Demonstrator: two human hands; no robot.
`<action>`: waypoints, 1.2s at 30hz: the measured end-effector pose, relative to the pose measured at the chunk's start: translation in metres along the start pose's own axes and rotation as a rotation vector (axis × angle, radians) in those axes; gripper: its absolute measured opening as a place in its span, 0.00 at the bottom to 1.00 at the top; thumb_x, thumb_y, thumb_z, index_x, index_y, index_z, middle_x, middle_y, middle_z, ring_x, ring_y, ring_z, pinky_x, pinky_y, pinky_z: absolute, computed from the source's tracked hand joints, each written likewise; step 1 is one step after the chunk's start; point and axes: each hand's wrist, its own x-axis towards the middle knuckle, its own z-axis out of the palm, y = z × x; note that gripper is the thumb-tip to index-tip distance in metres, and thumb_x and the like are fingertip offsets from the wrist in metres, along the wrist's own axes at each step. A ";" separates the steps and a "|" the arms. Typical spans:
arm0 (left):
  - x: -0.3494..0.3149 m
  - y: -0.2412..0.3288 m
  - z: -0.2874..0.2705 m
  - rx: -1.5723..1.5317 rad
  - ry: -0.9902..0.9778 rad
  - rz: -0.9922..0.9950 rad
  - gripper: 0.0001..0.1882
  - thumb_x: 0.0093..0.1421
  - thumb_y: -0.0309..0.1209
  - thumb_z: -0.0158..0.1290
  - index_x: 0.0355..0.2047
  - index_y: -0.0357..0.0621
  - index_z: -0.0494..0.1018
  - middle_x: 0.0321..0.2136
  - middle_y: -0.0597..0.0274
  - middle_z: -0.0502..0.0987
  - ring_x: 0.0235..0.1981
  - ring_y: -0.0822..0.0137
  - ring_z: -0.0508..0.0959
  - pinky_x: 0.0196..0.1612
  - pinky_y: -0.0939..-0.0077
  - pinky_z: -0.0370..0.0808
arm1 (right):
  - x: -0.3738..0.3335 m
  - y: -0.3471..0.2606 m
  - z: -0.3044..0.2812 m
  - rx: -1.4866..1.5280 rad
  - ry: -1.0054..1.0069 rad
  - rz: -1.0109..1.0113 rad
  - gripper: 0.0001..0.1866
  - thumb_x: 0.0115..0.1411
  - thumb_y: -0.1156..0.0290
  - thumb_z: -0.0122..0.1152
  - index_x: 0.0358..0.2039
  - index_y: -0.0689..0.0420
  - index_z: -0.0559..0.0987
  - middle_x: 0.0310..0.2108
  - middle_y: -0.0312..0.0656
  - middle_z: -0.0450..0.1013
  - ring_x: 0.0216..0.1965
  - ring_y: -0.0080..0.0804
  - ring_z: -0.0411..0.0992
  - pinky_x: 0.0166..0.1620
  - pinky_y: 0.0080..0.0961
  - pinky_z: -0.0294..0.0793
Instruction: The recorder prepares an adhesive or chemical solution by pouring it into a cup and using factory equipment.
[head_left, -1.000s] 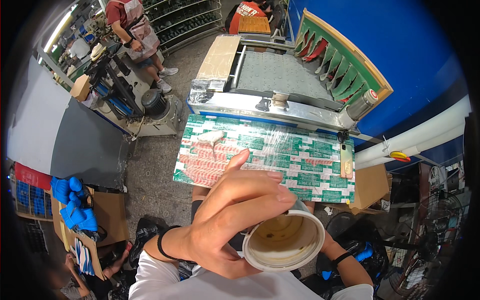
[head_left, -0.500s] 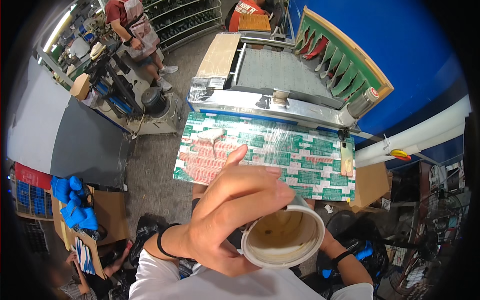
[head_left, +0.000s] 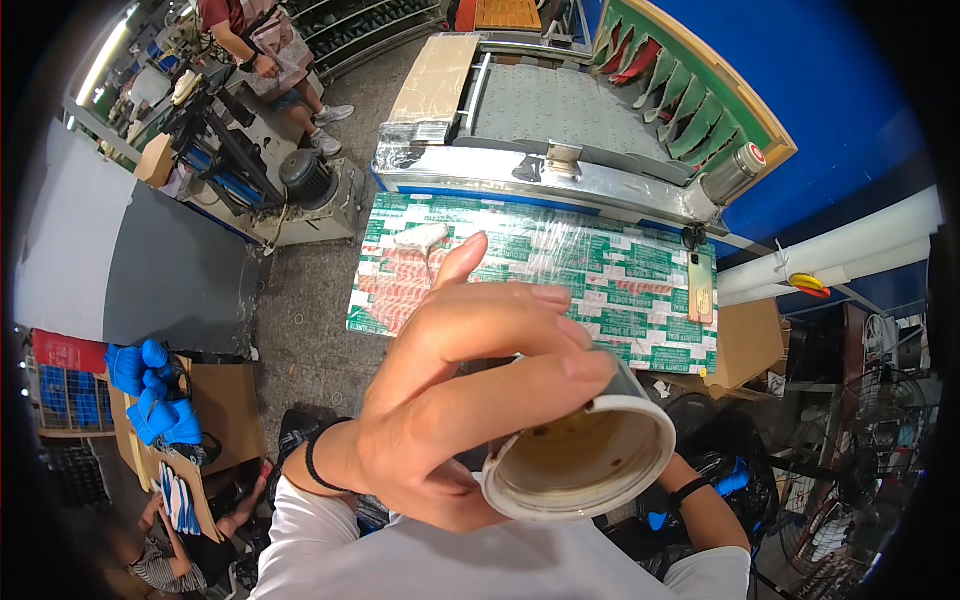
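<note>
The white cup [head_left: 585,455] was held up in front of the person's chest, just right of the left hand [head_left: 465,385], the nearer visible hand. Its mouth was tipped toward the camera, and its long axis ran from that rim away and slightly up the view; a brown stain or liquid, hard to tell which, coloured the inside. The left hand was half curled, fingers bent over the cup's upper left side, 1 digit pointing up apart from it. The right hand was hidden, so its hold could not be told; only the right forearm [head_left: 708,512] showed. Beyond lay the green-and-white tabletop [head_left: 570,240] with 1 white scrap [head_left: 422,237] and 1 phone [head_left: 700,290], then the grey conveyor [head_left: 565,115].
</note>
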 end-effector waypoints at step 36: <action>0.001 0.080 0.020 0.147 0.434 -0.176 0.07 0.64 0.26 0.56 0.34 0.54 0.70 0.32 0.72 0.70 0.38 0.68 0.75 0.74 0.36 0.54 | -0.003 -0.001 -0.001 0.029 0.004 -0.025 0.52 0.41 0.53 0.81 0.69 0.35 0.67 0.64 0.37 0.66 0.64 0.45 0.65 0.67 0.47 0.64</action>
